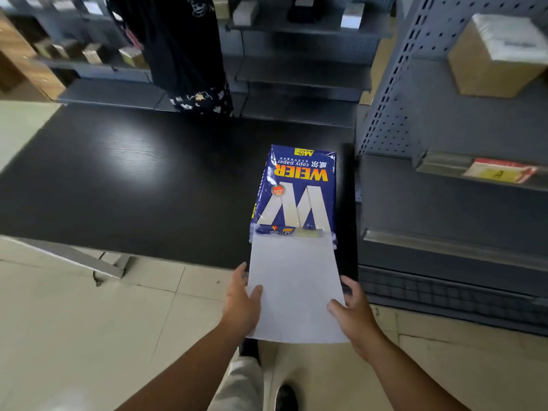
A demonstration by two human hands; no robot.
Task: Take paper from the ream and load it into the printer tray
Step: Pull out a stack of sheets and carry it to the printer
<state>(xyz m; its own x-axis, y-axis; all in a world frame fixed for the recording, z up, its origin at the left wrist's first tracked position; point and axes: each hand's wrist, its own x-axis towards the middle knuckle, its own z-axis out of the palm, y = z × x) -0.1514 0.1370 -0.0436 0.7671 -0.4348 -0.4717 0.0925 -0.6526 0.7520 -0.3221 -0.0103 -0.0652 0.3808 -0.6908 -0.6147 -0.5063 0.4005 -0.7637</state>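
A blue ream wrapper (295,191) marked WEIER copy paper lies on the right end of a black table (133,179), its open end toward me. A stack of white paper (296,289) sticks well out of that open end, past the table's front edge. My left hand (241,304) grips the stack's left edge, thumb on top. My right hand (353,310) grips the right edge the same way. No printer or tray is in view.
Grey metal shelving (450,185) stands close on the right, with a cardboard box (498,54) on an upper shelf. More shelves line the back. A person in dark clothing (184,54) stands behind the table. Pale floor tiles (89,336) lie below me.
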